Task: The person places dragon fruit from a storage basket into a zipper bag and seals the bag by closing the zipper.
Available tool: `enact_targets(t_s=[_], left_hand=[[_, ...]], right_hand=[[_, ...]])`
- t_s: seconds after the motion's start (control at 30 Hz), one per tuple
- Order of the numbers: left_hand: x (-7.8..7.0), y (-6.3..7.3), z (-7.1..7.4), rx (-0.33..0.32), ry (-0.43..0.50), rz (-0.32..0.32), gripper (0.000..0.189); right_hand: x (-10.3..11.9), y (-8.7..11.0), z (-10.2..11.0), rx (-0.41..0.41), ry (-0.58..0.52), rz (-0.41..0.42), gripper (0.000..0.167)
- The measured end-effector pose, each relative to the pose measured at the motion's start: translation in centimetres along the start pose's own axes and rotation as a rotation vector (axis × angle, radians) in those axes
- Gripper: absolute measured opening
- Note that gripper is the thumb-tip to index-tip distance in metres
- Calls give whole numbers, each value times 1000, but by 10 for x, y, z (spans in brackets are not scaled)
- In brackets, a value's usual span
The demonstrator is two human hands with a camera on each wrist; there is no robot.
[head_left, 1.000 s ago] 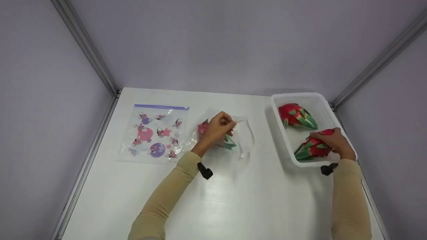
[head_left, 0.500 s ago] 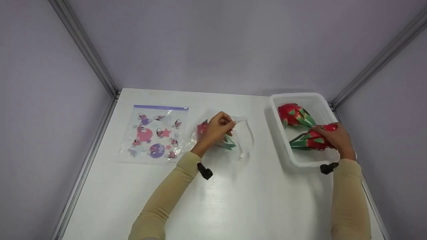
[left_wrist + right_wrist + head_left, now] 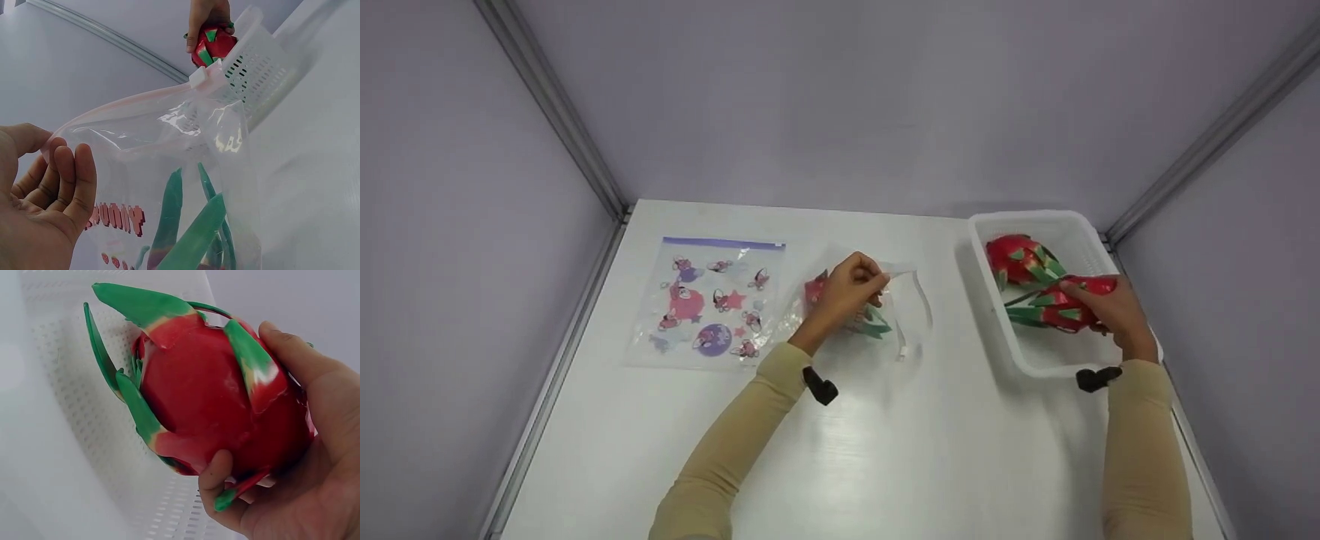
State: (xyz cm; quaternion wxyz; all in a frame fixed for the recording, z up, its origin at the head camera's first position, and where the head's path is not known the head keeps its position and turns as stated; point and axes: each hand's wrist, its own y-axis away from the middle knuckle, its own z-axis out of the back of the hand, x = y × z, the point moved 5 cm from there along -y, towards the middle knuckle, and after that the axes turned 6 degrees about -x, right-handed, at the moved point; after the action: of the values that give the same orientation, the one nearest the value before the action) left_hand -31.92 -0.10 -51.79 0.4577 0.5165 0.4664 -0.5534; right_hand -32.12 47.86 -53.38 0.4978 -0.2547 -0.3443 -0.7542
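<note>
My left hand pinches the top edge of a clear zip bag between thumb and finger. The bag's mouth gapes, and a white slider sits at its far corner. Inside it lies a dragon fruit with long green leaf tips, its body mostly hidden by the hand in the head view. My right hand grips a red dragon fruit round its blunt end, green tips pointing left. That fruit is over the white basket, in front of another dragon fruit lying inside.
A second clear bag with a purple zip and pink cartoon prints lies flat on the white table at left. Pale walls with metal corner rails enclose the table at the back and sides.
My right hand has raised its dragon fruit from the basket's near part and turned it, so the green tips now point left. My left hand keeps its place at the bag's edge.
</note>
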Motion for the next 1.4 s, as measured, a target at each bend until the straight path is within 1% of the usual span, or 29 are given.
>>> enact_targets(t_s=[0.07, 0.17, 0.3, 0.37, 0.47, 0.6, 0.73, 0.9, 1.13, 1.4], left_hand=[[0, 0, 0, 5, -1, 0, 14], [0, 0, -1, 11, -9, 7, 14], [0, 0, -2, 17, -14, 18, 15], [-1, 0, -3, 16, -11, 21, 15], [-1, 0, -4, 17, -5, 25, 14], [-1, -1, -3, 11, -6, 18, 13], [-1, -2, -1, -4, -1, 6, 12], [-2, -3, -1, 0, 7, -17, 15], [-5, -1, 0, 10, 29, -21, 15], [-4, -3, 4, -8, 15, 1, 13]], right_hand=[[-1, 1, 1, 25, 0, 7, 107], [2, 8, 2, 93, -20, 6, 105], [15, 24, 6, 166, -57, 4, 103], [21, 30, 8, 173, -64, 8, 100], [24, 33, 11, 152, -60, 23, 98], [23, 29, 15, 97, -77, 21, 98], [23, 25, 15, 55, -97, 6, 104], [29, 24, 14, 11, -121, 2, 109], [36, 19, 10, -52, -191, 30, 104], [36, 11, 2, -110, -235, 50, 101]])
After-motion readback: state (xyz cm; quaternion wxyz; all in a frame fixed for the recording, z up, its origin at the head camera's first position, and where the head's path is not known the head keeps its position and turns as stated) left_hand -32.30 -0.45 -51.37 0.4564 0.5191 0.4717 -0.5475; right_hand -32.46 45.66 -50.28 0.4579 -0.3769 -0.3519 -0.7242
